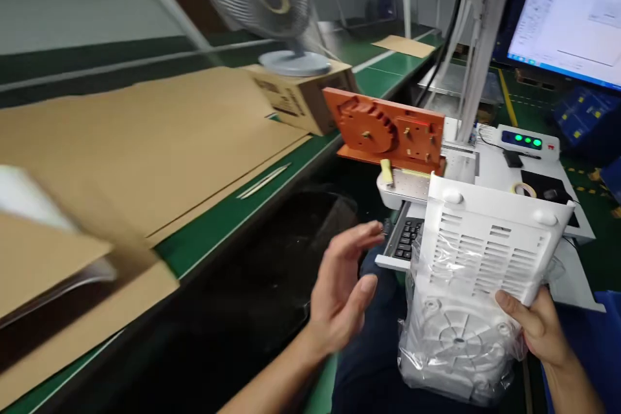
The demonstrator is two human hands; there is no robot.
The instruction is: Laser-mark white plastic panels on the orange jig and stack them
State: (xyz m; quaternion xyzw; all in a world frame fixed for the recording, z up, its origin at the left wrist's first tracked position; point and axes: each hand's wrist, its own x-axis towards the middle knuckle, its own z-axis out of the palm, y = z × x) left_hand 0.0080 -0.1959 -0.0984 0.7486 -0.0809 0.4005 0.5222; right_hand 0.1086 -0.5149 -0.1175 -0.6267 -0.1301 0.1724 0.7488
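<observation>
My right hand grips a white plastic housing panel by its right edge, thumb across the face. The panel has rows of slots, two rounded feet near the top and a round ribbed pattern lower down. A clear plastic bag covers its lower part, while the top end is bare. To the left of the panel, my left hand is raised and touches nothing, with its fingers stretched out and thumb apart.
An orange fixture plate stands on the white machine beyond the panel, above a keyboard. Cardboard sheets cover the green bench at left. A fan sits on a carton. A monitor is at upper right.
</observation>
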